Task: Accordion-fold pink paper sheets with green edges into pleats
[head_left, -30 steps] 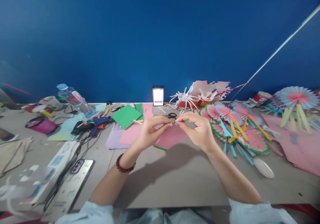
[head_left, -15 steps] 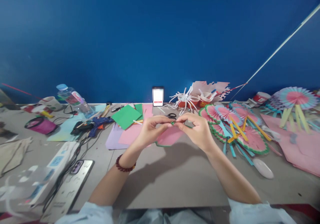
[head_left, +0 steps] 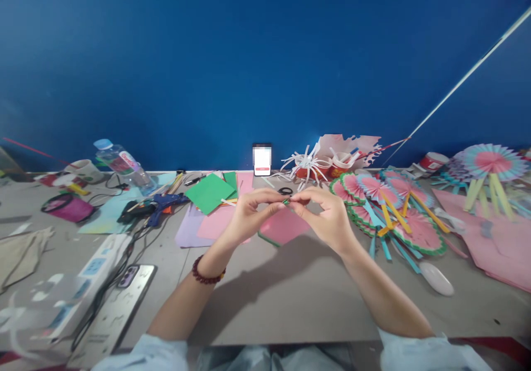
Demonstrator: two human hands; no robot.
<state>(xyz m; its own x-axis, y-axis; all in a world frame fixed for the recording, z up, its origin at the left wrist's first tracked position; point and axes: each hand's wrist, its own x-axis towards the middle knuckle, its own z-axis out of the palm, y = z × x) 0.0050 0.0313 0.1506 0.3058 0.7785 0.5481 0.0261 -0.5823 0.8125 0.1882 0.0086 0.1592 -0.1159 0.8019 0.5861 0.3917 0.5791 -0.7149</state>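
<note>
Pink paper [head_left: 286, 224] with a green edge is being tipped a little differently since the earlier picture, while both hands are being kept in nearly the same spot. A small green bit [head_left: 286, 200], which seems to be its top, is being pinched between thumb and finger by the left hand [head_left: 251, 213]. Close beside, it is being nipped the same way by the right hand [head_left: 327, 216]. Below, the pink part is being held in front of the body, over the table [head_left: 315, 304]; whether the table is being touched cannot be told. Few folds are being shown there, so much folding seems to be left. Farther out, pink fans [head_left: 421, 233] with green rims are being kept on the right, seemingly all done. Green sheets [head_left: 210, 194] are being left flat on the left.
</note>
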